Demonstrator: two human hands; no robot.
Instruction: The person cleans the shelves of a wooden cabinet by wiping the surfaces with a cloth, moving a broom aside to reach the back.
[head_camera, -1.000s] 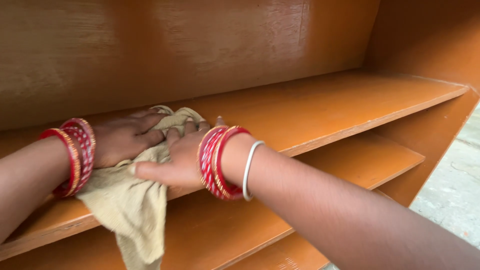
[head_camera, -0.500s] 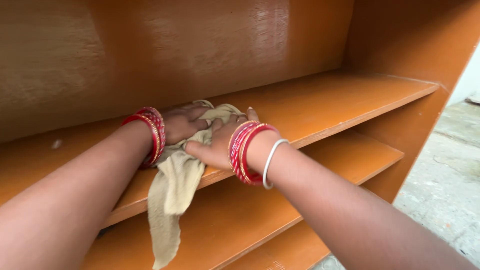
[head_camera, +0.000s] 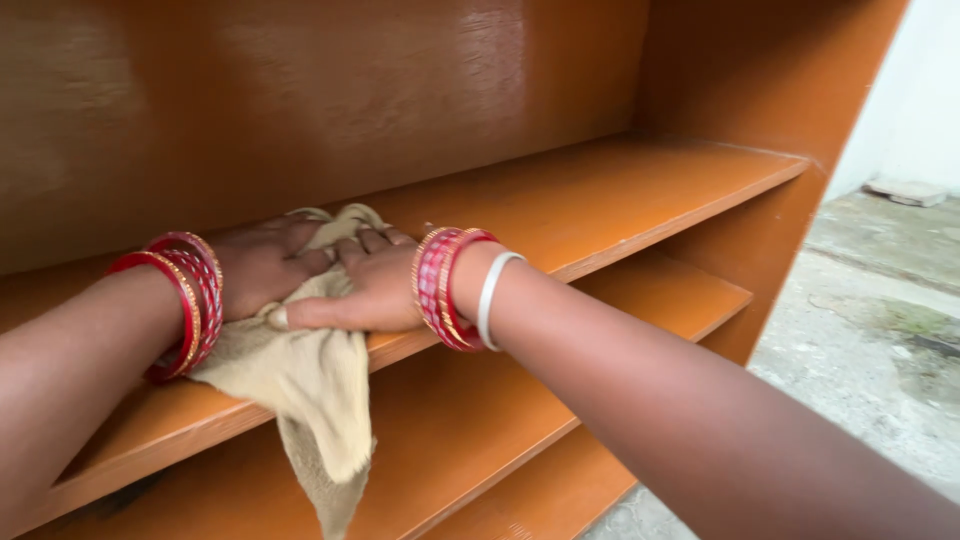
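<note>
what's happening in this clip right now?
A person presses both hands on a beige cloth lying on the upper orange wooden shelf. The left hand and right hand lie flat on it, side by side. Part of the cloth hangs over the shelf's front edge toward the lower shelf. Both wrists wear red bangles.

We have one view only, from the head camera. It looks down and forward at close range into the orange shelf unit (head_camera: 620, 200), angled slightly rightward, with the concrete floor (head_camera: 880, 350) at right.
</note>
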